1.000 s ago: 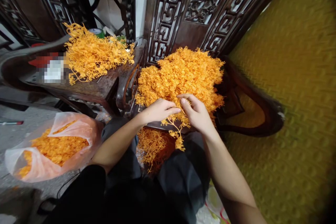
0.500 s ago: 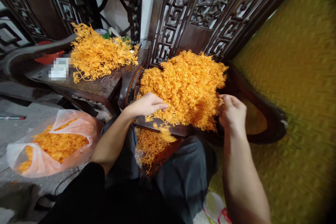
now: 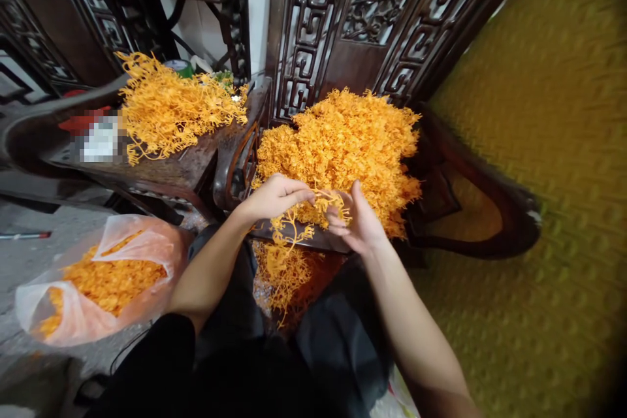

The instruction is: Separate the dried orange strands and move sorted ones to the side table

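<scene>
My left hand (image 3: 275, 198) is closed in a pinch on a thin, branching orange plastic-looking sprig (image 3: 292, 235), which hangs down over the dark seat edge. Some of the sprig's curled tips reach across to my right hand (image 3: 361, 223). That hand is open, its thumb up and its fingers apart beside those tips. Just behind both hands, a large heap of frilly orange sprigs (image 3: 353, 144) covers the dark carved wooden chair (image 3: 313, 236). Between my knees lies a pile of bare-looking orange stems (image 3: 279, 274), partly hidden by the hanging sprig.
On the left, a second wooden seat (image 3: 183, 173) bears another orange bunch (image 3: 179, 108), a red item (image 3: 83, 119) and a roll of green tape (image 3: 180, 68). A translucent bag (image 3: 164, 245) of orange pieces stands on the floor. A yellow-green textured surface (image 3: 548, 144) fills the right side.
My right hand has come left from the heap's right edge and opened beside my left hand. The sprig at my left hand now spreads out between both hands. The view has shifted slightly.
</scene>
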Demonstrator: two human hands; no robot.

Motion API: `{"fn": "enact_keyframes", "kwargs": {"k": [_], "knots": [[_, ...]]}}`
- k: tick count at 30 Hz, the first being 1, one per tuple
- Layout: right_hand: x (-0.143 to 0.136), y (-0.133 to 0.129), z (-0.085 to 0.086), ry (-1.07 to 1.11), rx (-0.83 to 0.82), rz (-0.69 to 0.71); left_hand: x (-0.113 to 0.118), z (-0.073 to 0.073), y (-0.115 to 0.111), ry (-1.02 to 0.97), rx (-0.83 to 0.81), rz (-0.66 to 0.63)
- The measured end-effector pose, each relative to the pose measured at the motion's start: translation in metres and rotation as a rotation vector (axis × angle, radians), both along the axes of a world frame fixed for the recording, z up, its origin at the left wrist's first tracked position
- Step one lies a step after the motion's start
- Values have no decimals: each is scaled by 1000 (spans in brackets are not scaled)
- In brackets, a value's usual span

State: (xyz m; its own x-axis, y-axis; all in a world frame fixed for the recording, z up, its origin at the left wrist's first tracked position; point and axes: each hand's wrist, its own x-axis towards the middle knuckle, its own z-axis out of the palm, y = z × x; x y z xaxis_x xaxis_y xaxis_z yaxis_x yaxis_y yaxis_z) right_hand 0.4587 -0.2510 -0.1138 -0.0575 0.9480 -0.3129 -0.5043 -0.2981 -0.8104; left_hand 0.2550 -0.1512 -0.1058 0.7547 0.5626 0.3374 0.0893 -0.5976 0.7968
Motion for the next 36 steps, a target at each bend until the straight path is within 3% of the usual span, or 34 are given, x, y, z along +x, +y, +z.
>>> {"fn": "enact_keyframes", "kwargs": {"k": [3, 5, 7, 9, 12, 15, 17, 19, 22, 26, 29, 33, 36], "knots": [[-24, -8, 0, 78, -32, 75, 4, -4, -1, -20, 88, 47], [-35, -7, -2, 45, 17, -73, 6, -4, -3, -20, 141, 69], [-36, -1, -6, -83, 111, -333, 7, -2, -5, -15, 178, 58], [-22, 11, -11, -253, 215, -554, 6, 0, -7, 1, 200, 0], [22, 27, -16, -411, 327, -751, 1, 3, -7, 31, 192, -108], [69, 29, -15, -366, 325, -994, -7, 4, -4, -8, 148, -29], [81, 24, -15, -290, 252, -974, -8, 2, -2, -49, 125, 84], [71, 17, -16, -221, 166, -768, -2, -1, -2, -66, 108, 146], [26, 9, -19, -77, 108, -489, 10, -5, -4, -77, 104, 189], [-36, 8, -17, 87, 84, -341, 17, -7, -7, -90, 114, 237], [-46, 13, -21, 20, 175, -513, 10, -5, -6, -162, 7, 245], [-16, 14, -36, -41, 302, -915, -4, -6, 0, -532, -389, 275], [-7, 6, -42, -150, 272, -867, -4, -9, 4, -633, -569, 200]]}}
